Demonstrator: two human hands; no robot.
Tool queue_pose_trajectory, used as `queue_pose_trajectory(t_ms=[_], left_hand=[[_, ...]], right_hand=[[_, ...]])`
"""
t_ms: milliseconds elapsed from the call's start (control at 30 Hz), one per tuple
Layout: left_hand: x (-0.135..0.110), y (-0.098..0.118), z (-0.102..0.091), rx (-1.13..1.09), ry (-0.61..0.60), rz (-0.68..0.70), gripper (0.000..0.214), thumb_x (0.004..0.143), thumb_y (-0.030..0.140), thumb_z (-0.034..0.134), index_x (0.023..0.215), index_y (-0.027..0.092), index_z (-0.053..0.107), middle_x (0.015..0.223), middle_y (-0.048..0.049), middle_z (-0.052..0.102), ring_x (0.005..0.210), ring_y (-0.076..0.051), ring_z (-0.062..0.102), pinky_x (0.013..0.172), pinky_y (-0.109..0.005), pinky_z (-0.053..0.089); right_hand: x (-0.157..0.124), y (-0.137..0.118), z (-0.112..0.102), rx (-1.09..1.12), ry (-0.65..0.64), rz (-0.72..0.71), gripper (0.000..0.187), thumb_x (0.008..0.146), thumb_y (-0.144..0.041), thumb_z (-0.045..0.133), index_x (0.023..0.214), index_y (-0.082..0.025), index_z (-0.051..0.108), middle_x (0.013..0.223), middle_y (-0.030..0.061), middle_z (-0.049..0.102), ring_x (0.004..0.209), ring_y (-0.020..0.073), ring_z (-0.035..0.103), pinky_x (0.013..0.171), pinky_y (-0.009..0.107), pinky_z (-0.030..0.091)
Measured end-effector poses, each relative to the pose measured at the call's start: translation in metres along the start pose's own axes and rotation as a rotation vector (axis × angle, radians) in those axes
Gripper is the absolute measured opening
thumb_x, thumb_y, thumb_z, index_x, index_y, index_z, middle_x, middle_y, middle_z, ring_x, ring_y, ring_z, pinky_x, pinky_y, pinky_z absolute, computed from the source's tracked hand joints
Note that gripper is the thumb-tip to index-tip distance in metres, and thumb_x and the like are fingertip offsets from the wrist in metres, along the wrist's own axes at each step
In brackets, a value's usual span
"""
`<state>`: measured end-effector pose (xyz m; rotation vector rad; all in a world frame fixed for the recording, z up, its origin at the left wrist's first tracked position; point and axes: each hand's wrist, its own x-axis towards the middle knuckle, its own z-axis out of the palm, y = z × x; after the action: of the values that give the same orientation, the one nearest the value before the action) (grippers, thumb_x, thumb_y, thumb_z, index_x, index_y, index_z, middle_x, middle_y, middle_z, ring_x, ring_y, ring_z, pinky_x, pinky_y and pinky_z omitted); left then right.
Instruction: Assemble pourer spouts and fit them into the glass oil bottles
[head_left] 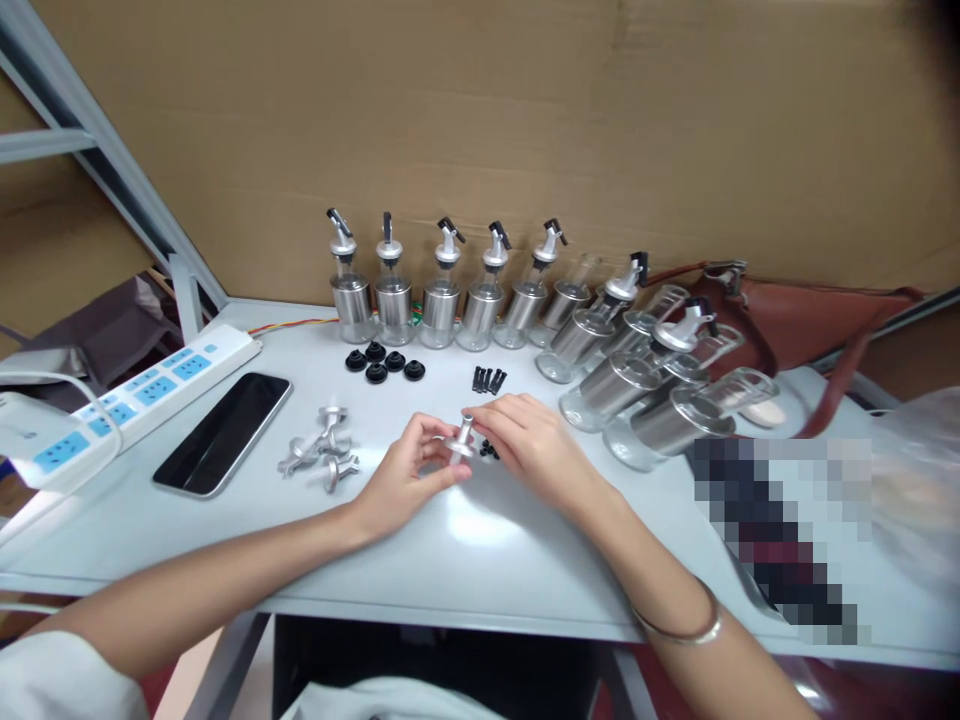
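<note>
My left hand (409,470) grips a silver pourer spout (463,440) by its round flange, tip upward. The fingers of my right hand (536,445) are pinched together at the top of that spout; anything small between them is hidden. Small black pieces (489,450) lie on the table just under my right fingers. Left of my left hand is a loose pile of similar silver spouts (330,443). Several black stoppers (376,372) and a row of short black flip levers (489,380) lie behind the hands.
Glass-and-steel oil bottles (439,310) stand along the cardboard wall, some topped with spouts; others crowd the right (628,385). At left are a phone (223,433) and a white power strip (135,405). A brown bag (810,315) and a plastic bag (915,480) sit at right.
</note>
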<state>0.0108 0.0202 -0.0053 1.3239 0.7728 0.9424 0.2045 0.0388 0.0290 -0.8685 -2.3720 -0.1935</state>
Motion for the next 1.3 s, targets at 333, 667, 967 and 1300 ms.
queue_pose_trajectory(t_ms=[333, 667, 967, 1300], left_hand=[[0.000, -0.005, -0.001, 0.148, 0.045, 0.102, 0.031, 0.079, 0.025, 0.071, 0.089, 0.023, 0.041, 0.086, 0.0038, 0.047, 0.072, -0.011, 0.046, 0.071, -0.026, 0.038], [0.000, -0.004, 0.000, 0.227, 0.071, 0.068, 0.024, 0.077, 0.024, 0.072, 0.091, 0.021, 0.054, 0.085, 0.0021, 0.055, 0.073, -0.013, 0.050, 0.070, -0.026, 0.035], [-0.005, 0.000, 0.001, 0.264, 0.060, 0.079, 0.024, 0.076, 0.028, 0.073, 0.092, 0.022, 0.057, 0.087, -0.0001, 0.056, 0.080, -0.016, 0.050, 0.074, -0.028, 0.037], [-0.006, 0.002, -0.001, 0.247, 0.039, 0.062, 0.024, 0.078, 0.028, 0.072, 0.096, 0.022, 0.057, 0.081, 0.0008, 0.053, 0.084, -0.017, 0.051, 0.079, -0.029, 0.040]], right_hand=[[-0.003, 0.011, -0.007, -0.105, 0.056, 0.023, 0.021, 0.096, -0.019, 0.049, 0.084, -0.015, 0.066, 0.076, 0.0069, 0.072, 0.067, 0.0171, 0.060, 0.065, 0.030, 0.041], [-0.006, 0.021, -0.011, -0.112, -0.111, 0.189, 0.018, 0.095, -0.017, 0.052, 0.091, -0.014, 0.070, 0.084, 0.0103, 0.074, 0.072, 0.0216, 0.064, 0.071, 0.033, 0.044], [-0.009, 0.025, -0.012, 0.102, -0.437, 0.406, 0.014, 0.080, -0.007, 0.064, 0.084, -0.017, 0.073, 0.074, 0.0038, 0.074, 0.065, 0.0182, 0.068, 0.061, 0.026, 0.048], [-0.005, 0.030, -0.022, 0.286, -0.549, 0.447, 0.016, 0.076, -0.007, 0.066, 0.083, -0.018, 0.075, 0.082, 0.0041, 0.074, 0.074, 0.0178, 0.068, 0.073, 0.028, 0.052]])
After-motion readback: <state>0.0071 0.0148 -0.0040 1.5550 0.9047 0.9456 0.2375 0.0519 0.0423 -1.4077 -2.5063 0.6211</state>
